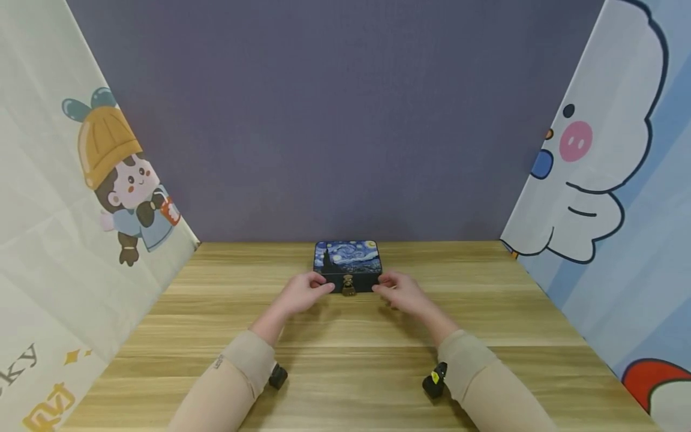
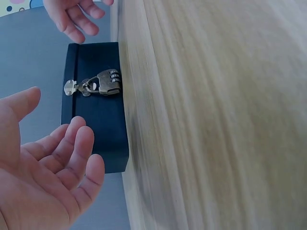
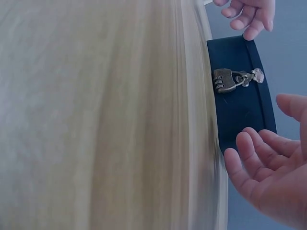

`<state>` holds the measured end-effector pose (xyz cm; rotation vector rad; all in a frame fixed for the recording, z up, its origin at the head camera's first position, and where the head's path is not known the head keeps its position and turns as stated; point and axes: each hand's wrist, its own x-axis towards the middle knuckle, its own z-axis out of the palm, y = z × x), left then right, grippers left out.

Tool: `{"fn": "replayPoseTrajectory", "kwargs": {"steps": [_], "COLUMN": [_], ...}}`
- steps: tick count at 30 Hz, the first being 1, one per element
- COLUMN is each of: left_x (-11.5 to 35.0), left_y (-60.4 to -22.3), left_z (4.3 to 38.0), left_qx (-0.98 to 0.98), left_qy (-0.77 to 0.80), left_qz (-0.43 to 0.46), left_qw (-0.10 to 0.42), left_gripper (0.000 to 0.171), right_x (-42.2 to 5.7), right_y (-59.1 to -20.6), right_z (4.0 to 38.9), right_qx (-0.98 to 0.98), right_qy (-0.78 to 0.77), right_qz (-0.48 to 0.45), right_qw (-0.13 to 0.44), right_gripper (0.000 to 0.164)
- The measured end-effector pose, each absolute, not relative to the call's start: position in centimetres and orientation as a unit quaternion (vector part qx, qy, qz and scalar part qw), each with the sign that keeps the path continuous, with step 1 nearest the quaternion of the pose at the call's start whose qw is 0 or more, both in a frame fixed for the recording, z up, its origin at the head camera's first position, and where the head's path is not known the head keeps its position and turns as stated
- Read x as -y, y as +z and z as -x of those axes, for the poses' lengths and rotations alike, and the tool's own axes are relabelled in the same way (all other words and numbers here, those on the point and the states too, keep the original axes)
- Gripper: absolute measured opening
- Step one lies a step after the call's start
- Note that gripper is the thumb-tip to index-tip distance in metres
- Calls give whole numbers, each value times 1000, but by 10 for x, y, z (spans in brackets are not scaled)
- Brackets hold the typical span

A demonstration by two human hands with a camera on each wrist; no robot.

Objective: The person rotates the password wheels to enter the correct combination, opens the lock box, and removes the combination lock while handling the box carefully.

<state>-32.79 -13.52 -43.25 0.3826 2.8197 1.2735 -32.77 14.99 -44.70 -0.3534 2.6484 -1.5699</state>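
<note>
A dark box (image 1: 360, 283) stands at the far edge of the table, its lid printed with a swirling blue and yellow night-sky painting. On its front hangs a bronze-coloured combination padlock (image 2: 110, 82), looped through a metal hasp (image 2: 71, 87). My left hand (image 1: 303, 293) is at the box's left front corner, fingers loosely bent and thumb apart. At the opposite corner, my right hand (image 1: 403, 293) mirrors it, fingertips right by the box's side. Both wrist views show the palms turned toward the box with relaxed, spread fingers.
The box rests on a wood-grain table (image 1: 345, 372). Behind it rises a dark grey-blue panel (image 1: 345, 120). Cartoon-printed cloths hang at the left (image 1: 43, 240) and right (image 1: 604, 252) sides. Small black devices show near both sleeves.
</note>
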Motion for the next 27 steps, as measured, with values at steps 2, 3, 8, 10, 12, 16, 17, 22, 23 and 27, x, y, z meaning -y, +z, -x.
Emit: {"fn": "replayPoseTrajectory", "kwargs": {"steps": [2,3,8,10,12,16,17,22,23,27], "left_x": [134,134,132,131,130,128,128,125,124,120], "left_y": [-432,-432,-431,-432,-431,-434,-435,-439,-439,-439], "left_z": [328,328,329,330,330,332,333,337,337,337], "left_qx": [-904,-902,-890,-887,-886,-886,-886,-888,-888,-887], "left_qy": [411,413,439,445,448,447,447,437,436,433], "left_qz": [-121,-121,-113,-108,-105,-104,-104,-120,-122,-130], "left_qw": [19,23,53,58,60,67,70,79,81,91], "left_gripper": [43,43,47,47,47,45,45,46,45,40], "right_x": [-148,-147,-141,-138,-135,-131,-131,-129,-129,-127], "right_y": [-448,-448,-449,-449,-450,-452,-452,-457,-457,-458], "right_z": [329,329,331,331,331,332,333,337,337,339], "right_qx": [-857,-860,-867,-868,-872,-877,-878,-887,-889,-893], "right_qy": [-501,-496,-482,-479,-472,-461,-458,-432,-427,-412], "right_qz": [118,119,123,123,123,125,127,150,156,169], "right_qw": [23,23,34,39,44,57,60,63,60,62], "right_gripper": [45,45,46,46,46,48,48,46,45,44]}}
